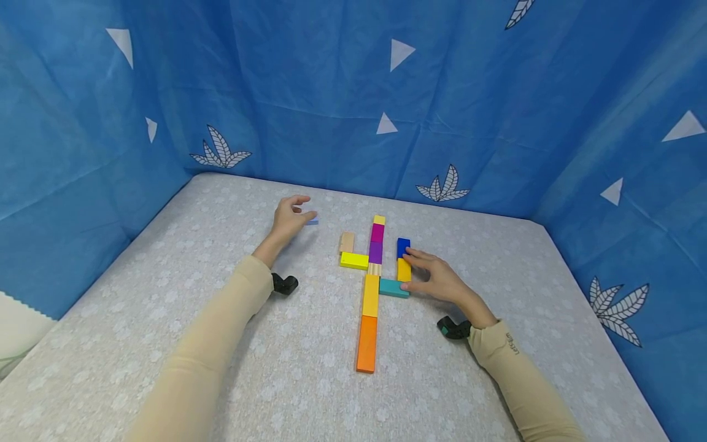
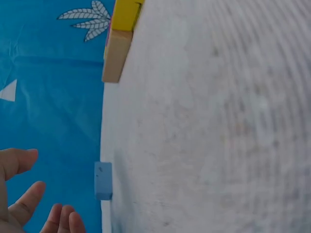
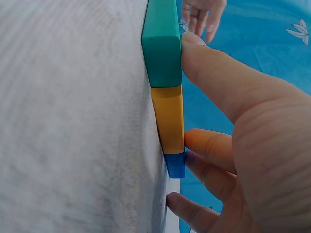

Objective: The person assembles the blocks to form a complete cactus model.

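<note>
My left hand (image 1: 288, 220) hovers at the back left, fingers spread and holding nothing. Just beyond its thumb lies a small light blue block (image 2: 103, 180), apart from the fingers in the left wrist view. On the right side, my right hand (image 1: 442, 279) rests its thumb on a teal block (image 3: 163, 60). Its other fingertips touch the amber block (image 3: 168, 121) and the edge of the dark blue block (image 3: 175, 166), which line up end to end. In the head view the teal block meets a long column of blocks, among them an orange block (image 1: 367, 344).
Left of the column, a bright yellow block (image 1: 354, 261) joins a plain wooden block (image 1: 347, 242). Purple (image 1: 375, 252) and magenta (image 1: 377, 232) blocks continue the column toward the back. A blue patterned curtain (image 1: 331, 92) encloses the pale table (image 1: 309, 368) at the back and sides.
</note>
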Demonstrator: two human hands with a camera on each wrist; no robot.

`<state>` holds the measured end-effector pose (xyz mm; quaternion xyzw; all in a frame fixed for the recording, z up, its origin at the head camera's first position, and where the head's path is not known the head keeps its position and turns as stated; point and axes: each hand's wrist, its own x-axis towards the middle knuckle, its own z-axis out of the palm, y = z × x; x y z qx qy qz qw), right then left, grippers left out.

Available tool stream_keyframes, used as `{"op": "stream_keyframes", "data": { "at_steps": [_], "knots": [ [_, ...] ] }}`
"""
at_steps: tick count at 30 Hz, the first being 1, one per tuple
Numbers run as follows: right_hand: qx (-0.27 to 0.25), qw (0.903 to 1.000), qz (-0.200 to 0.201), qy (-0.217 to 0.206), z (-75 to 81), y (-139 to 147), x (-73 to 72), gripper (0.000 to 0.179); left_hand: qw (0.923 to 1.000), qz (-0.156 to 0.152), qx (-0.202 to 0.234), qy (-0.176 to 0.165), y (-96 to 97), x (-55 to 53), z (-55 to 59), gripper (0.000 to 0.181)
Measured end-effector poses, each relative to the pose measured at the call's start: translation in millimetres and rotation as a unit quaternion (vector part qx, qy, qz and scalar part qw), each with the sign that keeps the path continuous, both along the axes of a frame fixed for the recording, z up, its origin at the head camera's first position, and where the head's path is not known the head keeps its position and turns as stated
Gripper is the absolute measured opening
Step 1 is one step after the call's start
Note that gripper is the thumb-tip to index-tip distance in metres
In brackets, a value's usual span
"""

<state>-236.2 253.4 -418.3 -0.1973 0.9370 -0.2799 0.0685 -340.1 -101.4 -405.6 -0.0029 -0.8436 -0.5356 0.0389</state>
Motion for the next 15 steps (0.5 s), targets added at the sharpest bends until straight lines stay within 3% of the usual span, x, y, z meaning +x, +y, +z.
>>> {"op": "stream_keyframes", "data": {
  "at_steps": [8,15],
  "knots": [
    [0.002,1.0,-0.003,-0.007,1.2,-1.8,0.4,0.078,0.9962,-0.017,0.014,-0.084,-7.4,-5.6,-7.7,0.059],
    [0.001,1.0,-0.002,-0.003,-0.1,-1.4,0.6,0.078,0.994,-0.039,-0.051,-0.088,-5.5,-11.1,-11.1,0.061]
  ]
}}
